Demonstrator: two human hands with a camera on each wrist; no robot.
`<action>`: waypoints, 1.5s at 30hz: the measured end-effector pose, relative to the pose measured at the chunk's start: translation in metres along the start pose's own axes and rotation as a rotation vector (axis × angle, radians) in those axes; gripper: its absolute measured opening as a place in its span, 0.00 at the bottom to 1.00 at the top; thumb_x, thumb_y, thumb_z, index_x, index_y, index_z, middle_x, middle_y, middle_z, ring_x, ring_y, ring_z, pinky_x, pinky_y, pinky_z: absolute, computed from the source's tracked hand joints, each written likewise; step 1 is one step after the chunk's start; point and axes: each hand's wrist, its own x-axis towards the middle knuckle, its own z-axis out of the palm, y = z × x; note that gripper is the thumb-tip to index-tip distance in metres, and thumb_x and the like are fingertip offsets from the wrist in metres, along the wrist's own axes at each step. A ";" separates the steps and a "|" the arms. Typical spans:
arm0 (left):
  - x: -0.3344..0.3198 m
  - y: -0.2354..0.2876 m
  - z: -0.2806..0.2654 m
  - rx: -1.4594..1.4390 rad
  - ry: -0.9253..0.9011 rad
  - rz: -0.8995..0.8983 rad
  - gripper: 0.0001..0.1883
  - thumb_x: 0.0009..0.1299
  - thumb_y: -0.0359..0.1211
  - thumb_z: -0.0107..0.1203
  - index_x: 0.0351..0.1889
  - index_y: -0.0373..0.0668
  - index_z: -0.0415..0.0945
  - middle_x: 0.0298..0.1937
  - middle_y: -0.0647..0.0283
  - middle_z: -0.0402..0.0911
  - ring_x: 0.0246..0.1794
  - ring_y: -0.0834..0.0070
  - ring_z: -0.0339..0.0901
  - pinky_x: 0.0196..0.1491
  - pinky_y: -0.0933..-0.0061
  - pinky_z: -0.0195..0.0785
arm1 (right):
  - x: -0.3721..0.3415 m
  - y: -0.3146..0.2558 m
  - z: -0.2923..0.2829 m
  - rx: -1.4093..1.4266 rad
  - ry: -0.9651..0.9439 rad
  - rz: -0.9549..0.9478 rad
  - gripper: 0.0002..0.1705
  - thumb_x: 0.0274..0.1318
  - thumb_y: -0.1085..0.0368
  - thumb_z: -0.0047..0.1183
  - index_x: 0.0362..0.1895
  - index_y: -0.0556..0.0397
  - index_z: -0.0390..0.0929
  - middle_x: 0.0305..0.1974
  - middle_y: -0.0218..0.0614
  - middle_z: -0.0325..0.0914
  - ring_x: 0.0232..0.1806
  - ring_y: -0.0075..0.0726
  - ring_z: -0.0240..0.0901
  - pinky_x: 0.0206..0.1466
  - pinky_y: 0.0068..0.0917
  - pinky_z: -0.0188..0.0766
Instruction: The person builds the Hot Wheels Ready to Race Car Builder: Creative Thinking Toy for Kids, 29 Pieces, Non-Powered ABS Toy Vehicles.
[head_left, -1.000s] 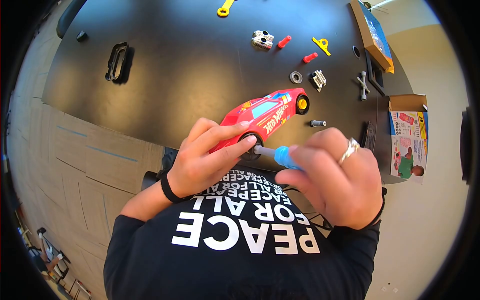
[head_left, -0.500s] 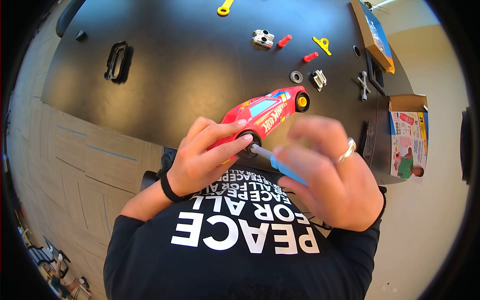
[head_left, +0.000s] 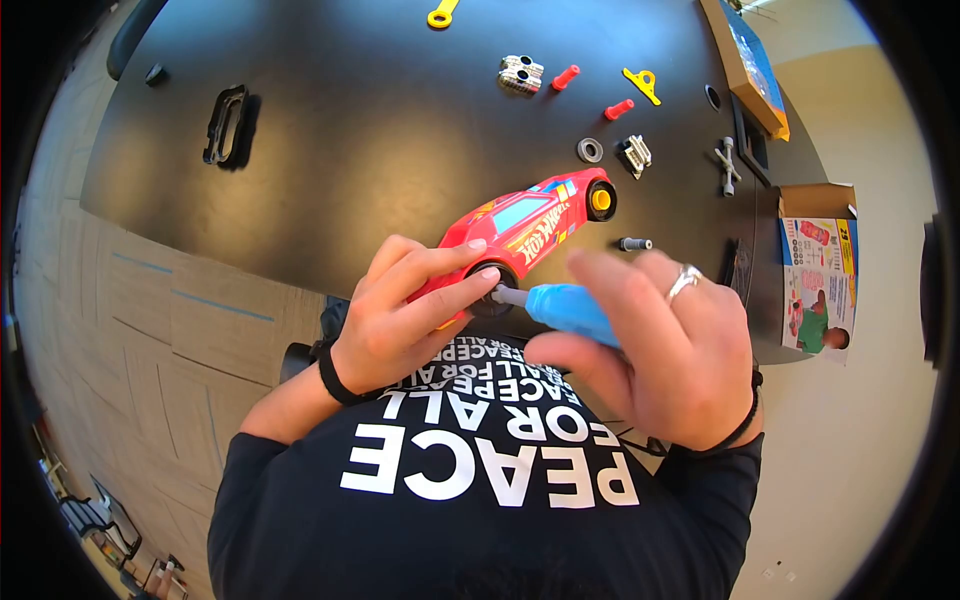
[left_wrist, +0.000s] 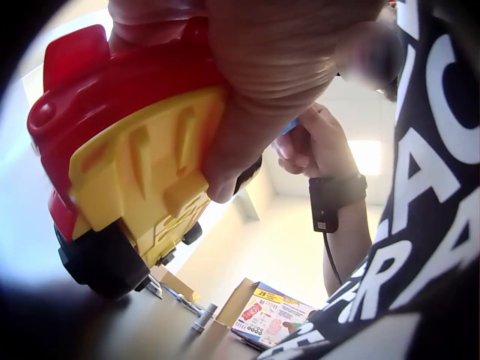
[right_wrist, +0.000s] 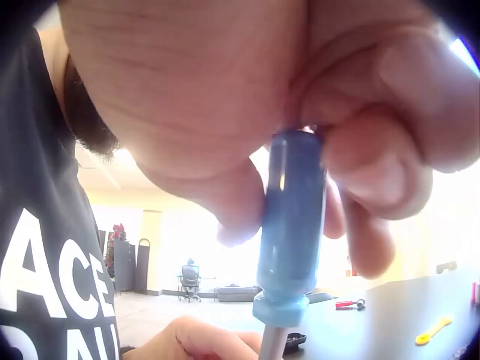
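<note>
A red toy car is tilted over the table's near edge, its yellow underside showing in the left wrist view. My left hand grips its near end, fingers over the body and by the black wheel. With my right hand I hold a blue-handled toy screwdriver between thumb and fingers. Its grey shaft points into the middle of that wheel, where the tip is hidden. The car's other visible wheel has a yellow centre.
Beyond the car lie silver engine-like parts, red pegs, a grey ring, a yellow piece and a grey cross wrench. A black frame lies left. An opened box stands right, near a grey bolt.
My right hand shifts and its fingers change position around the screwdriver handle, which swings to a flatter angle. The left hand and car barely move.
</note>
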 end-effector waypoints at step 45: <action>0.000 -0.037 -0.037 0.121 -0.032 -0.054 0.25 0.59 0.19 0.73 0.57 0.38 0.88 0.64 0.51 0.91 0.56 0.56 0.83 0.60 0.59 0.76 | -0.070 0.095 0.134 0.532 0.413 0.663 0.30 0.69 0.72 0.66 0.73 0.56 0.78 0.63 0.52 0.85 0.62 0.59 0.83 0.68 0.41 0.76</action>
